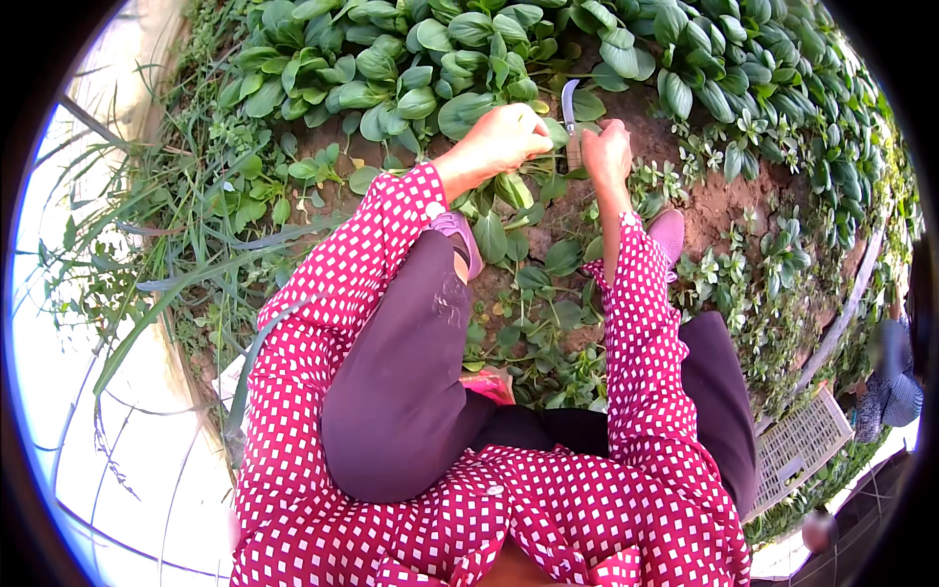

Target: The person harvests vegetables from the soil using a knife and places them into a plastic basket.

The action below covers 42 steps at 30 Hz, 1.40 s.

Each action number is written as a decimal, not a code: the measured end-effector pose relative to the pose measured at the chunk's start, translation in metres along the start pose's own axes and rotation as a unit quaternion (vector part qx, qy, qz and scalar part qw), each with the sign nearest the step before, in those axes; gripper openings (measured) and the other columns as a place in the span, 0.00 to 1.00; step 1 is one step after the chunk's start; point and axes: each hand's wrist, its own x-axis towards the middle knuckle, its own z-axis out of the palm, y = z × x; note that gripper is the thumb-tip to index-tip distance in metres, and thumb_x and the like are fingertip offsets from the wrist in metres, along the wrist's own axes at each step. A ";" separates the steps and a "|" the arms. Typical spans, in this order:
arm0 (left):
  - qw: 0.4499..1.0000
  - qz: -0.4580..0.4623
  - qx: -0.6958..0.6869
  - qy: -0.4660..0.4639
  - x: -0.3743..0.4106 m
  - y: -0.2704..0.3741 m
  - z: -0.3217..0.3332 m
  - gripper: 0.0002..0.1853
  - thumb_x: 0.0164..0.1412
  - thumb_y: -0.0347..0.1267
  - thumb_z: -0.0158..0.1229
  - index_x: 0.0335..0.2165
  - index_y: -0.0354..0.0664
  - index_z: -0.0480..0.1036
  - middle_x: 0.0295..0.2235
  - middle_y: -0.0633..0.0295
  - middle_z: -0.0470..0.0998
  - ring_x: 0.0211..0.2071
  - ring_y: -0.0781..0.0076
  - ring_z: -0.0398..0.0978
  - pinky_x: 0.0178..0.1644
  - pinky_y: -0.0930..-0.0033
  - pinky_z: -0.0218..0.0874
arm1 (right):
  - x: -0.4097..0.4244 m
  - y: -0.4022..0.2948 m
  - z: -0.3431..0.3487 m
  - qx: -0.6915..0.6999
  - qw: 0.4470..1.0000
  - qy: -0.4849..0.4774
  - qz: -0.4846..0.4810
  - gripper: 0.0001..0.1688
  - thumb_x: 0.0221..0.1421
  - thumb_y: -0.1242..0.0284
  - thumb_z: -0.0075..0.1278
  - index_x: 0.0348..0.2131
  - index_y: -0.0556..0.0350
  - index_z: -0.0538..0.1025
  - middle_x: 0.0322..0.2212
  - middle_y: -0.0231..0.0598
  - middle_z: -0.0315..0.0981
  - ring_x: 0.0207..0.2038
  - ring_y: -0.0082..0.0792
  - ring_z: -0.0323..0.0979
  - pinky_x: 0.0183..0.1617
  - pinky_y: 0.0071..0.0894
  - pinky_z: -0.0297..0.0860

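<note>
My left hand (513, 138) reaches in from the left, thumb and fingers pinched together at a green leaf (555, 133) of a leafy plant. My right hand (609, 152) is a short way to the right, fingers bent beside another leaf; what lies inside them is hidden. Between the two hands is a knife with a hooked metal blade (568, 101) and a pale handle (574, 152). The blade points away from me, and the handle seems apart from both palms. Broad-leaved greens (433, 103), like bok choy, stand just beyond the hands.
Loose leafy plants (543, 275) grow between my shoes (667, 236). Tall grass (198, 249) and a pale plastic sheet (125, 440) border the left. At right are a grey hose-like strip (843, 315), a plastic crate (803, 447) and another person (891, 389). Something red (490, 385) lies under me.
</note>
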 end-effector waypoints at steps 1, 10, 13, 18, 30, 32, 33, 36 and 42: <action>0.962 0.163 0.215 0.036 0.012 0.002 0.006 0.14 0.52 0.30 0.60 0.37 0.36 0.71 0.25 0.61 0.72 0.27 0.69 0.74 0.31 0.65 0.67 | -0.001 -0.008 0.011 -0.064 0.997 0.023 -0.025 0.29 0.48 0.63 0.59 0.44 0.65 0.71 0.43 0.56 0.73 0.45 0.55 0.73 0.49 0.52 0.69; 0.671 0.131 0.727 0.067 0.066 -0.044 -0.013 0.13 0.51 0.26 0.54 0.35 0.30 0.76 0.55 0.30 0.65 0.27 0.57 0.81 0.28 0.60 0.73 | 0.008 0.000 0.025 0.031 0.999 -0.021 -0.020 0.21 0.50 0.65 0.49 0.38 0.67 0.73 0.35 0.58 0.76 0.39 0.54 0.76 0.48 0.49 0.69; 0.719 0.215 0.653 0.096 0.050 -0.058 -0.042 0.09 0.48 0.25 0.54 0.32 0.32 0.74 0.56 0.42 0.67 0.25 0.57 0.80 0.28 0.58 0.72 | -0.001 0.010 0.020 0.303 0.950 -0.071 0.040 0.21 0.55 0.67 0.46 0.41 0.67 0.72 0.31 0.51 0.76 0.28 0.41 0.76 0.36 0.40 0.72; 0.787 0.150 0.590 0.101 0.039 -0.077 -0.069 0.21 0.53 0.26 0.54 0.48 0.43 0.69 0.57 0.61 0.66 0.36 0.52 0.78 0.39 0.53 0.71 | -0.028 -0.026 0.036 0.406 0.884 -0.225 0.060 0.18 0.59 0.70 0.47 0.45 0.66 0.71 0.27 0.37 0.72 0.24 0.26 0.72 0.24 0.25 0.69; 0.806 0.171 0.559 0.095 0.048 -0.086 -0.093 0.25 0.51 0.27 0.54 0.50 0.49 0.71 0.56 0.67 0.68 0.42 0.52 0.76 0.44 0.53 0.70 | 0.008 -0.036 0.042 0.309 0.904 -0.291 0.056 0.16 0.63 0.67 0.44 0.43 0.61 0.73 0.23 0.31 0.67 0.19 0.21 0.65 0.20 0.25 0.63; 0.806 0.166 0.560 0.097 0.048 -0.088 -0.096 0.24 0.51 0.28 0.54 0.50 0.49 0.71 0.56 0.67 0.68 0.42 0.53 0.76 0.45 0.54 0.70 | 0.013 -0.034 0.043 0.280 0.916 -0.287 0.020 0.18 0.62 0.66 0.44 0.43 0.63 0.74 0.22 0.36 0.70 0.18 0.25 0.68 0.18 0.28 0.64; 0.806 0.166 0.560 0.098 0.049 -0.088 -0.097 0.24 0.51 0.28 0.53 0.50 0.49 0.71 0.55 0.66 0.69 0.42 0.53 0.76 0.45 0.54 0.70 | 0.018 -0.034 0.044 0.266 0.922 -0.282 0.002 0.19 0.62 0.66 0.45 0.44 0.64 0.74 0.21 0.38 0.71 0.18 0.27 0.69 0.18 0.29 0.65; 0.806 0.183 0.555 0.092 0.053 -0.087 -0.097 0.25 0.52 0.27 0.53 0.51 0.49 0.71 0.55 0.65 0.69 0.45 0.54 0.75 0.46 0.55 0.69 | 0.035 -0.028 0.052 0.176 0.949 -0.250 -0.074 0.20 0.59 0.65 0.46 0.42 0.65 0.76 0.26 0.49 0.75 0.27 0.43 0.74 0.33 0.40 0.70; 0.829 0.182 0.519 0.104 0.035 -0.092 -0.094 0.25 0.52 0.28 0.56 0.52 0.47 0.70 0.55 0.62 0.69 0.47 0.54 0.74 0.47 0.57 0.69 | 0.034 -0.019 0.022 0.119 0.948 -0.260 -0.139 0.19 0.56 0.65 0.51 0.39 0.64 0.76 0.33 0.51 0.76 0.34 0.46 0.72 0.39 0.41 0.67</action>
